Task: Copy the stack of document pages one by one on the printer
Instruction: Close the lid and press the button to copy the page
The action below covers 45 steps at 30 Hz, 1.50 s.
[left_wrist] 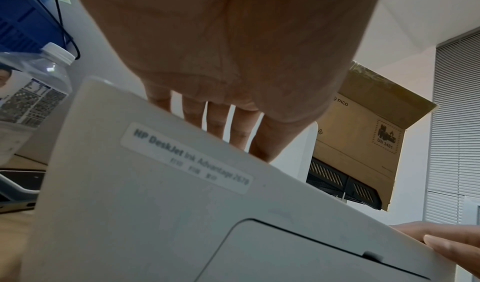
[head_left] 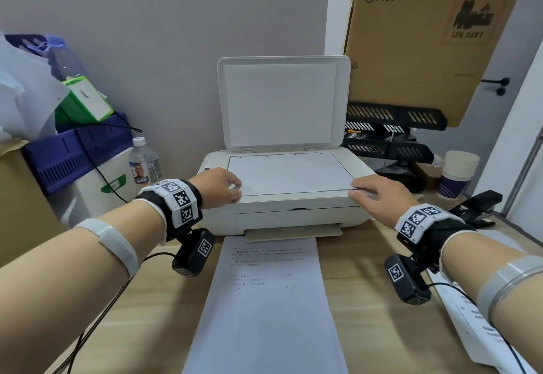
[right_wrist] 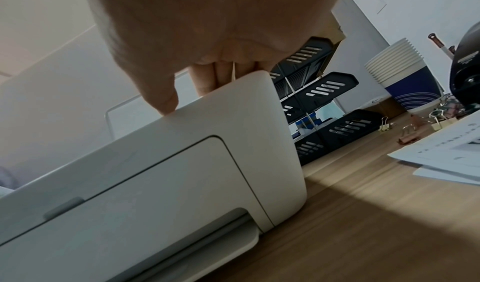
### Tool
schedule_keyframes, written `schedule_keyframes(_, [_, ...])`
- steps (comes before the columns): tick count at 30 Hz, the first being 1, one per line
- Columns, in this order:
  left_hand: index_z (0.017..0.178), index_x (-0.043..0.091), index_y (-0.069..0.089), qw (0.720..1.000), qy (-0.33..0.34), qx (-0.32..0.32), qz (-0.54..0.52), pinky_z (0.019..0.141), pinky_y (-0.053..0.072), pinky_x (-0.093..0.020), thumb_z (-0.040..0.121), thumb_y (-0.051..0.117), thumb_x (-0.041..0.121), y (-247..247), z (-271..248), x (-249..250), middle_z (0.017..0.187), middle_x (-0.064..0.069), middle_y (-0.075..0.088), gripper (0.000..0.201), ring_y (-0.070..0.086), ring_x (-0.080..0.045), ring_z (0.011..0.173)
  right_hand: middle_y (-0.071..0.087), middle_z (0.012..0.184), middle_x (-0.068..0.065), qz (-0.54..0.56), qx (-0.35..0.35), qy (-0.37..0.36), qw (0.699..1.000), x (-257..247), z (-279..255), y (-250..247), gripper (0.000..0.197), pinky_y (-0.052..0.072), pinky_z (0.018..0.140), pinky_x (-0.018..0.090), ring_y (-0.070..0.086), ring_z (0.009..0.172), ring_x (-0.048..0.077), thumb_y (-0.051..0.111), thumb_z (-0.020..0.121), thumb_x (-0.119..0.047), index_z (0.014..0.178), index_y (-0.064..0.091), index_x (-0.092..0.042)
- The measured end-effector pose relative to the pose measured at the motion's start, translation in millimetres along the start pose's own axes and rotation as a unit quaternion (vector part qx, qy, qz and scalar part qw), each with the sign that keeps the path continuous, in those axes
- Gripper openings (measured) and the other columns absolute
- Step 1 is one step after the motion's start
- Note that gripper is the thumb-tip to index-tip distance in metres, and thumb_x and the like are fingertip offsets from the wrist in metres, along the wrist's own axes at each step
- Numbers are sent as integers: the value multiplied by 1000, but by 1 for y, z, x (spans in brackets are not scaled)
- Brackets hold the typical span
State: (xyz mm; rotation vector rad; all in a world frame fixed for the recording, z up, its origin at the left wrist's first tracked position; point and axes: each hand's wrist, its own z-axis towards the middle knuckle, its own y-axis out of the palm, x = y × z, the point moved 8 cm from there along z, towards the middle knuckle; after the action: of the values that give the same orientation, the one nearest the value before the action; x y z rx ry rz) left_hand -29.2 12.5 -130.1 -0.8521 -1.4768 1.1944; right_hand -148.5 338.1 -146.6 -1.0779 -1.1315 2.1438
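The white printer [head_left: 293, 215] stands at the back of the wooden desk with its scanner lid [head_left: 282, 103] raised. A white sheet [head_left: 291, 172] lies flat on the glass. My left hand [head_left: 226, 187] rests on the sheet's front left corner, fingers [left_wrist: 221, 122] reaching down over the printer's top edge. My right hand [head_left: 370, 194] lies flat at the front right corner, its thumb [right_wrist: 166, 99] on the printer's rim. A printed page [head_left: 270, 300] lies on the desk before the output tray. More document pages [head_left: 470, 323] sit at the desk's right edge.
A water bottle [head_left: 144, 162] and a blue crate [head_left: 79, 150] stand left of the printer. To the right are black paper trays [head_left: 390, 138], a cardboard box [head_left: 426, 35], stacked paper cups [head_left: 457, 174], a black stapler [head_left: 476, 206] and binder clips [right_wrist: 410, 132].
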Motion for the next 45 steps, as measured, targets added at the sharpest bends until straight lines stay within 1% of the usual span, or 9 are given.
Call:
schedule_keyframes(9, [127,24,64,998,9,-27,-49,89,42,-24,98,53,24,-17,10,1,122,4,65,31,59,-12,104,52,134,-2,-40,-9,-23,999,-21,17,-12,46,33,105,29,47,127,15,59,93,-48,130,59,-21])
schedule_keyframes(12, [122,23,67,996,4,10,-86,99,44,-30,98,53,19,-46,24,-4,121,3,65,28,60,-16,106,49,136,-3,-33,-3,-46,998,-50,40,-24,46,33,111,36,44,131,16,55,94,-49,132,56,-24])
schedule_keyframes(14, [119,18,68,989,-10,48,-136,89,49,-30,98,54,17,-66,38,-10,114,-1,67,25,64,-18,101,49,136,-2,-33,-4,-64,997,-73,60,-30,45,34,112,38,45,130,16,54,95,-49,132,56,-24])
schedule_keyframes(17, [122,15,62,962,-52,92,-251,72,50,-26,95,56,13,-87,65,-25,105,-5,69,27,67,-15,89,48,136,-2,-32,-20,-76,996,-106,93,-37,42,36,109,37,46,128,16,52,96,-48,133,54,-27])
schedule_keyframes(21, [149,19,33,892,-91,108,-428,84,54,-36,96,54,8,-101,101,-34,130,-12,59,58,69,-21,81,50,138,0,-25,-34,-85,996,-136,137,-47,43,38,102,33,51,123,17,48,99,-47,135,54,-25])
schedule_keyframes(26, [157,26,7,842,-75,116,-521,86,57,-40,95,55,5,-118,137,-32,153,-17,37,81,72,-27,91,57,135,10,-5,-30,-49,998,-152,182,-64,45,36,91,30,52,123,27,37,105,-40,133,55,-10])
schedule_keyframes(32, [143,21,34,840,-41,159,-517,89,57,-42,87,63,-4,-127,149,-28,113,-7,54,68,66,-27,106,38,152,3,-44,18,-68,997,-154,200,-75,50,32,107,31,41,137,22,53,99,-41,144,41,-23])
schedule_keyframes(40, [112,1,56,829,0,192,-525,92,56,-44,93,67,14,-119,110,-33,85,-15,67,26,66,-30,89,35,151,4,-154,135,-181,962,-195,164,-81,72,16,121,42,32,140,27,66,88,-36,149,30,-26])
schedule_keyframes(45, [108,6,64,860,35,135,-490,96,54,-41,90,70,15,-102,70,-28,102,-16,68,21,69,-26,93,60,105,-1,-182,47,-143,972,-198,135,-57,27,46,85,36,58,95,28,53,96,-41,120,56,-30])
